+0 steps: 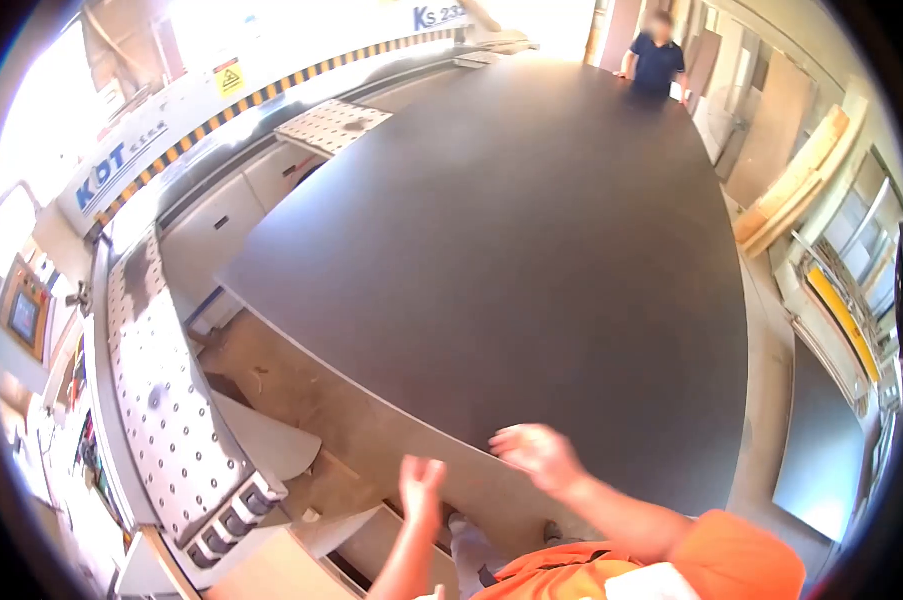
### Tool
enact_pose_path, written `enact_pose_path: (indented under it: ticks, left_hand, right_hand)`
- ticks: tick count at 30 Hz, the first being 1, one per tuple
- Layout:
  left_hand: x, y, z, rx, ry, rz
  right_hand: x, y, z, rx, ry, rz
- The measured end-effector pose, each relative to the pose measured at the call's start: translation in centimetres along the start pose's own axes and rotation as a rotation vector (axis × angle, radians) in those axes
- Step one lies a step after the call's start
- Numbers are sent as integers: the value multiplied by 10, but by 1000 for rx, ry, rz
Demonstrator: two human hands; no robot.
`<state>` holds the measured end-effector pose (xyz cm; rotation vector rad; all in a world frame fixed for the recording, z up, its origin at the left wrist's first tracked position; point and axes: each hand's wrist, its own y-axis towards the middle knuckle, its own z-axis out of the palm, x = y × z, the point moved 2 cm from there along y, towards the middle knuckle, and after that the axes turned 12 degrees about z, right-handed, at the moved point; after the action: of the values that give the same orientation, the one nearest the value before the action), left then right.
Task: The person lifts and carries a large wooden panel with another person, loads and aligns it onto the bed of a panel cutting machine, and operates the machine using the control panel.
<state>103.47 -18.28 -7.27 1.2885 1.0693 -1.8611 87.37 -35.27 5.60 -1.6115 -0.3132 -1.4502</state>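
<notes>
A large dark sheet panel with a thin pale edge stretches away from me. My right hand is over its near edge, fingers extended to the left and somewhat apart. Whether the fingertips touch the surface I cannot tell. My left hand is raised just short of that edge, apart from the panel, with its fingers loosely spread and nothing in them. Both hands appear free of any object.
To the left runs a panel saw with a striped beam and a perforated support table. A person stands at the panel's far end. Boards lean at the right. A cabinet-like box is below my left hand.
</notes>
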Motion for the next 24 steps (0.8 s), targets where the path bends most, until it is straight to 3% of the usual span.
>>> enact_pose_path:
  ticks: [2,3,4,5,6,8,10,11,12,14,16,18,21,24]
  left_hand:
    - [31,-62,36,131,-240,-286]
    - [33,-90,56,151,-334,-326]
    - [38,-111,73,167,-432,-357]
    - [48,-132,86,170,-497,-376]
    - [56,-149,99,181,-564,-390]
    - [69,-167,122,140,-640,-379]
    - [88,-192,134,132,-673,-386]
    - [50,-207,153,-105,-560,-427]
    - [43,-196,156,-136,-385,-416]
    - [41,-176,152,-201,-45,-404]
    - [-1,-168,148,-281,-50,-294]
    - [15,-140,125,-274,-89,-255]
    - [-28,-131,103,-342,-121,-209]
    - [-89,-137,73,-325,-41,-115]
  right_hand:
    - [-12,-53,-112,-639,-509,-114]
    - [-27,-84,-167,-929,-495,-77]
    - [-66,-111,-237,-1125,-600,-45]
    - [-80,-152,-280,-1373,-914,12]
    - [-129,-175,-344,-1507,-850,-36]
    - [-179,-192,-401,-1266,43,93]
    - [-175,-190,-385,-623,546,319]
    - [-168,-185,-359,-535,566,231]
    - [-165,-172,-338,-447,590,137]
    - [-180,-146,-337,-481,648,253]
    - [-139,-153,-287,-444,729,298]
    - [-134,-145,-272,-385,755,311]
    - [-93,-162,-231,-243,775,354]
    - [-56,-185,-196,-94,709,234]
